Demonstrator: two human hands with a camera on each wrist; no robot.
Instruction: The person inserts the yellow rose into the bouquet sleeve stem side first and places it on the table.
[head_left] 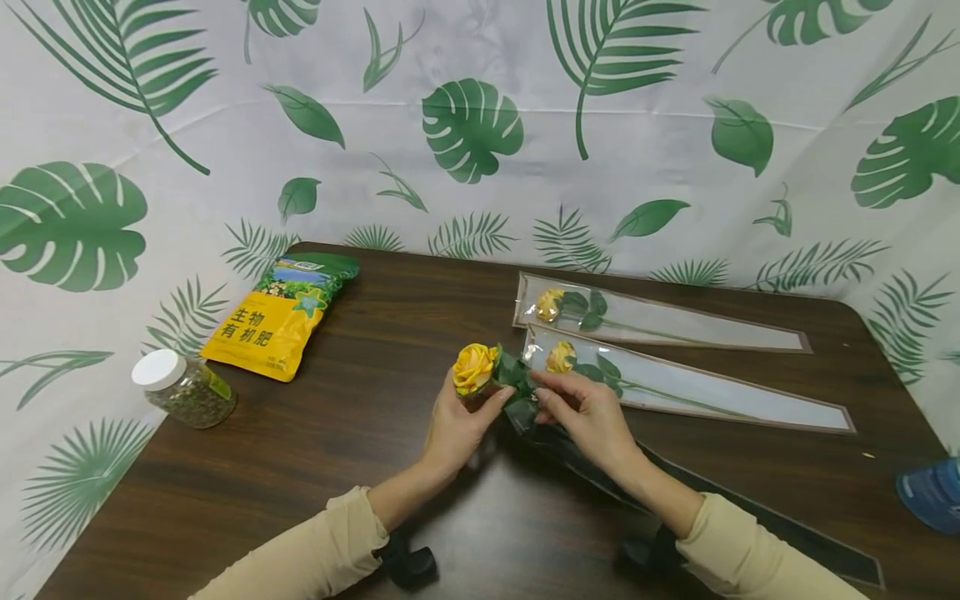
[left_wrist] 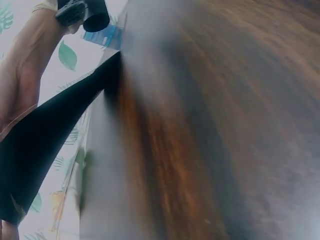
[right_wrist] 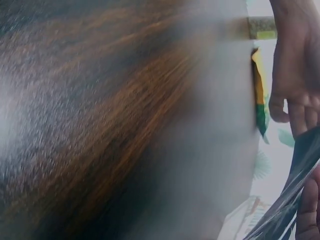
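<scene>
A yellow artificial-looking rose with green leaves is held up at the middle of the table. My left hand grips it just under the bloom, thumb near the leaves. From the leaves, a long black-backed clear flower sleeve runs down to the right. At the sleeve's upper end my right hand pinches with thumb and forefinger; how much of the stem lies inside is hidden. The dark sleeve also crosses the left wrist view. In the right wrist view, the sleeve passes beside fingertips.
Two sleeved yellow roses, one farther back and one nearer, lie at the right on the brown table. A yellow fertilizer bag and a white-lidded jar are at the left. A blue container stands at the right edge.
</scene>
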